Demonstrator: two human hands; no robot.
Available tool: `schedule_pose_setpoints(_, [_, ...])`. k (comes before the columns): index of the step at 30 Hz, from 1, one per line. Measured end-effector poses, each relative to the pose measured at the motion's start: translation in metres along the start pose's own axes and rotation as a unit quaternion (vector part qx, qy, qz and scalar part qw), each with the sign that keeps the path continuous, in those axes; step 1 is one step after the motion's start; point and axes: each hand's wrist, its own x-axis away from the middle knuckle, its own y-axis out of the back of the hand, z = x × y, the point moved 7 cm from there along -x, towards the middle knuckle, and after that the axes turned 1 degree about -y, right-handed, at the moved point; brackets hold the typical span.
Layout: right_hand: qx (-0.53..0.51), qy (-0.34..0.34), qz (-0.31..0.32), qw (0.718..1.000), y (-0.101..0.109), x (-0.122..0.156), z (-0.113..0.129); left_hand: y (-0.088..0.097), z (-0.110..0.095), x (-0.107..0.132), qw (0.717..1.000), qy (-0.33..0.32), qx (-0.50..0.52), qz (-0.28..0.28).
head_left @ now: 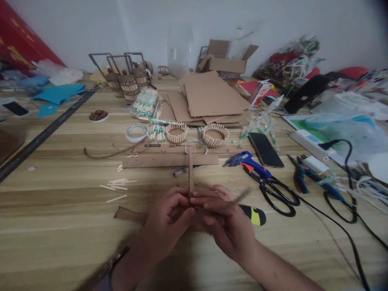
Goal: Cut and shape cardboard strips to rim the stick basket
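Observation:
Close to the table's near side, my left hand [169, 220] and my right hand [232, 226] meet, both closed on a narrow cardboard strip [190, 171]. One length of the strip points away from me between the fingers. A thin, blurred brown end [243, 195] sticks out past my right hand; whether it is the same strip I cannot tell. Under my hands lies more cardboard, mostly hidden, with a piece [130, 214] showing at the left. A black-and-yellow handle [256, 215] shows beside my right hand. Ahead lie a pen [181, 171] and a flat cardboard strip [157, 161].
Loose sticks [117, 186] lie left. Two stick-walled rings [176, 132], tape [137, 132] and stacked cardboard [212, 97] are farther back. To the right are a blue glue gun [257, 165], scissors [279, 196], a phone [266, 149], pliers [300, 178] and cables. Small lidded baskets [129, 85] stand back left.

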Motion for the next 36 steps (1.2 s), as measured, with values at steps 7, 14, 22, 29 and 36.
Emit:
schedule_pose_setpoints(7, [0.048,0.014,0.012,0.999,-0.001,-0.002,0.000,0.001,-0.005,0.004,0.999,-0.025,-0.040,-0.008])
schedule_pose_setpoints(14, [-0.008,-0.095,-0.037,0.995,0.005,0.005,-0.013,-0.003,-0.009,0.007,0.997,-0.038,-0.058,0.013])
schedule_pose_setpoints(22, [-0.013,-0.064,-0.039,0.997,0.001,0.008,-0.007,-0.006,0.005,0.004,0.999,0.040,-0.002,0.034])
schedule_pose_setpoints(29, [0.026,-0.019,0.024,0.999,-0.006,0.003,-0.006,-0.001,0.002,0.004,1.000,0.009,0.020,0.005])
schedule_pose_setpoints(36, [0.035,-0.031,0.005,0.999,-0.004,0.003,-0.004,-0.003,-0.002,0.005,0.999,-0.028,-0.018,0.009])
